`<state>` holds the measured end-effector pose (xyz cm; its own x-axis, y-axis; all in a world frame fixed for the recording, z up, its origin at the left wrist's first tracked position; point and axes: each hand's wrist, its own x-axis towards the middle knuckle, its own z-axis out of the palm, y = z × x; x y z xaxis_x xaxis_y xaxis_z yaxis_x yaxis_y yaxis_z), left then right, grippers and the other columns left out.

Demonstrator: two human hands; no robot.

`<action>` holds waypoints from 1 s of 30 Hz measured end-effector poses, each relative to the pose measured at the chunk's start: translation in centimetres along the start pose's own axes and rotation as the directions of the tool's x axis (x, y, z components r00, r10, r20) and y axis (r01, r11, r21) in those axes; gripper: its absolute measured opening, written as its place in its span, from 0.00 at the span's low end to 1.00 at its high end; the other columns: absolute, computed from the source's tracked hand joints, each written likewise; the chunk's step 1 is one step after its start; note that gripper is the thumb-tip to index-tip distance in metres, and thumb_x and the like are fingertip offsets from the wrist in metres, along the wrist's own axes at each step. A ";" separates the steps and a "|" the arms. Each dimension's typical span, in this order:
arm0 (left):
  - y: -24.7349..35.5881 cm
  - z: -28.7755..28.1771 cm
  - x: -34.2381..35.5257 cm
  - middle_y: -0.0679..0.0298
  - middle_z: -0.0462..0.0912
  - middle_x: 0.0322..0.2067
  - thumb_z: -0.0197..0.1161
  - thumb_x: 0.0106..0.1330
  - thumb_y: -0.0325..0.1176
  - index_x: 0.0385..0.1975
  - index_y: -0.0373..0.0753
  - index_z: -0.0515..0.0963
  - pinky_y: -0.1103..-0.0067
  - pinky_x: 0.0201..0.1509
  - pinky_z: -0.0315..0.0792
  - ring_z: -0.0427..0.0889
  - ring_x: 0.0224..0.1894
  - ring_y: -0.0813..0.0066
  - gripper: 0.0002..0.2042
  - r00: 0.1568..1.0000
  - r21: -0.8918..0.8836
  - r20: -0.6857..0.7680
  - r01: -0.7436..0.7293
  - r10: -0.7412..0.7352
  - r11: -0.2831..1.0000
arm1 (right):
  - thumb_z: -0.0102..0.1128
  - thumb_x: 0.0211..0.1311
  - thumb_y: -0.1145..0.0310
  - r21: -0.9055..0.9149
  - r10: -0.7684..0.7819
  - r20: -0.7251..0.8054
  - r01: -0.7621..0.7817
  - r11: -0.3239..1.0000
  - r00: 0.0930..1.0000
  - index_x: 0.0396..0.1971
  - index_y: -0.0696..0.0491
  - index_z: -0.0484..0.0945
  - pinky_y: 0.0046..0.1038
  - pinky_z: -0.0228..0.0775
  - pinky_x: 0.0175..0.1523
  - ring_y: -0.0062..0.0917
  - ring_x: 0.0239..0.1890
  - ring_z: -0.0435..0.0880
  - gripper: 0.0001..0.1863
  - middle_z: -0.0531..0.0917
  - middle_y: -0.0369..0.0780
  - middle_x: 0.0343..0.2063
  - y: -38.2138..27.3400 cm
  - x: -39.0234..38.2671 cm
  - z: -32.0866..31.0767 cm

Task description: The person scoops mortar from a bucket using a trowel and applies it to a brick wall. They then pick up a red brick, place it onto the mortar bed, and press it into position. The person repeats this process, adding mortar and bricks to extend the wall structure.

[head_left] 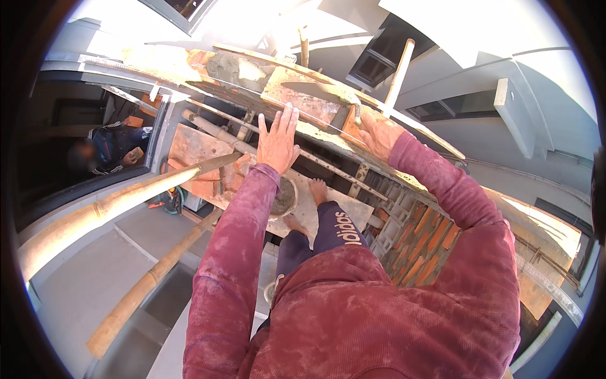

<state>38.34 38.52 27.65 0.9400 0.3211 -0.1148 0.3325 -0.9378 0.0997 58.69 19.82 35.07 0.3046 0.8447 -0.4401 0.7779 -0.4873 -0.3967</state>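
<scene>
fingers spread, my left hand (278, 140) grips nothing at eleven o'clock on my feed; at twelve, the string (315, 122) could get bumped by an uneven push on the brick (353, 131). that brick, at one, looks orange, rough, partly hidden; my right hand (382, 134) lies against it, at two, whether clasping i can't tell.

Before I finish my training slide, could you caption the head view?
Left hand spread, right hand at the brick wall, a barefoot person in maroon stands among bamboo poles.
</scene>
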 end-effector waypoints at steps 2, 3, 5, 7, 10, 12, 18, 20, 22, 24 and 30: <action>0.3 -0.7 0.6 0.62 0.50 0.71 0.63 0.54 0.37 0.70 0.41 0.50 0.50 0.71 0.45 0.64 0.65 0.65 0.43 1.000 0.001 0.016 0.001 -0.001 1.000 | 0.47 0.67 0.64 0.021 -0.052 -0.170 0.056 0.998 0.984 0.41 0.59 0.67 0.44 0.71 0.43 0.50 0.37 0.80 0.13 0.80 0.53 0.32 1.3 -0.1 1.3; 0.6 -0.9 0.8 0.63 0.50 0.71 0.62 0.54 0.36 0.70 0.41 0.50 0.50 0.70 0.46 0.66 0.63 0.65 0.42 1.000 0.001 0.027 0.001 -0.001 1.000 | 0.47 0.67 0.63 0.030 -0.074 -0.251 0.084 0.996 0.965 0.40 0.58 0.67 0.44 0.71 0.43 0.50 0.37 0.80 0.12 0.80 0.53 0.31 2.0 -0.3 2.0; 0.5 -0.8 0.7 0.64 0.53 0.70 0.60 0.56 0.34 0.69 0.41 0.52 0.49 0.70 0.48 0.68 0.61 0.67 0.39 0.994 0.024 0.095 0.042 -0.044 0.999 | 0.47 0.68 0.64 0.036 -0.031 -0.062 0.033 0.999 0.998 0.49 0.61 0.67 0.42 0.72 0.45 0.49 0.39 0.81 0.18 0.81 0.53 0.33 -0.2 -0.8 -1.4; 0.5 -1.2 1.4 0.64 0.56 0.69 0.58 0.57 0.31 0.68 0.41 0.55 0.49 0.69 0.50 0.69 0.59 0.68 0.36 0.996 0.038 0.080 0.042 -0.045 0.998 | 0.47 0.68 0.63 0.037 -0.068 -0.138 0.073 0.997 0.988 0.53 0.63 0.65 0.41 0.72 0.46 0.49 0.39 0.81 0.21 0.81 0.52 0.33 0.2 -1.1 -2.1; -0.1 -1.0 1.0 0.62 0.63 0.65 0.55 0.57 0.25 0.63 0.41 0.65 0.53 0.68 0.54 0.68 0.60 0.64 0.29 0.999 -0.046 -0.043 0.018 -0.020 0.999 | 0.56 0.64 0.66 0.142 -0.049 -0.393 0.113 0.983 0.918 0.55 0.64 0.66 0.36 0.75 0.43 0.45 0.37 0.82 0.24 0.80 0.55 0.39 -2.0 -7.7 -3.0; -1.3 -0.7 2.0 0.62 0.63 0.64 0.54 0.57 0.24 0.62 0.42 0.66 0.56 0.69 0.54 0.66 0.61 0.62 0.29 0.994 -0.089 -0.088 -0.068 0.060 0.994 | 0.55 0.60 0.68 0.499 0.150 -0.166 -0.048 0.865 0.975 0.53 0.65 0.68 0.33 0.73 0.43 0.45 0.34 0.80 0.23 0.78 0.54 0.31 -2.1 -12.7 -0.2; -1.3 -1.4 4.1 0.63 0.58 0.68 0.53 0.57 0.22 0.67 0.52 0.61 0.57 0.73 0.44 0.51 0.72 0.58 0.34 0.979 -0.063 -0.079 -0.195 0.190 0.979 | 0.55 0.55 0.66 0.393 0.218 -0.082 -0.169 0.904 0.973 0.35 0.55 0.66 0.44 0.72 0.40 0.50 0.38 0.79 0.12 0.78 0.50 0.32 -0.1 -12.5 19.3; -0.8 -1.2 4.4 0.64 0.57 0.68 0.53 0.57 0.23 0.67 0.53 0.61 0.53 0.73 0.43 0.51 0.72 0.59 0.33 0.984 -0.017 -0.031 -0.175 0.174 0.984 | 0.59 0.55 0.68 0.441 0.227 -0.166 -0.133 0.888 0.960 0.36 0.56 0.66 0.44 0.71 0.41 0.50 0.40 0.78 0.14 0.77 0.51 0.37 -0.6 -7.7 23.7; -0.5 -0.8 4.8 0.66 0.56 0.69 0.52 0.58 0.23 0.67 0.53 0.60 0.47 0.71 0.40 0.51 0.72 0.60 0.34 0.983 0.031 0.010 -0.181 0.181 0.983 | 0.58 0.56 0.68 0.485 0.270 -0.176 -0.155 0.860 0.947 0.36 0.56 0.66 0.44 0.70 0.43 0.49 0.41 0.79 0.13 0.77 0.50 0.37 -1.3 -3.4 25.3; -0.1 -1.4 5.2 0.66 0.56 0.69 0.52 0.58 0.23 0.67 0.54 0.60 0.46 0.71 0.39 0.51 0.72 0.60 0.34 0.981 0.056 0.050 -0.191 0.188 0.980 | 0.59 0.54 0.67 0.591 0.366 -0.288 -0.136 0.795 0.885 0.37 0.56 0.67 0.44 0.71 0.42 0.49 0.40 0.79 0.15 0.78 0.51 0.37 -1.3 -0.6 26.5; -0.5 -2.0 5.3 0.65 0.55 0.69 0.53 0.55 0.23 0.68 0.54 0.59 0.46 0.71 0.38 0.52 0.72 0.59 0.36 0.973 0.075 0.115 -0.210 0.200 0.975 | 0.62 0.51 0.65 0.721 0.529 -0.345 -0.142 0.678 0.775 0.32 0.55 0.73 0.42 0.71 0.40 0.49 0.36 0.80 0.13 0.80 0.50 0.30 0.6 -0.6 27.2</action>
<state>43.29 40.96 28.92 0.9726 0.1093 -0.2052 0.1213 -0.9915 0.0471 43.99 12.99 13.19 0.8375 0.4734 -0.2729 0.0883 -0.6101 -0.7874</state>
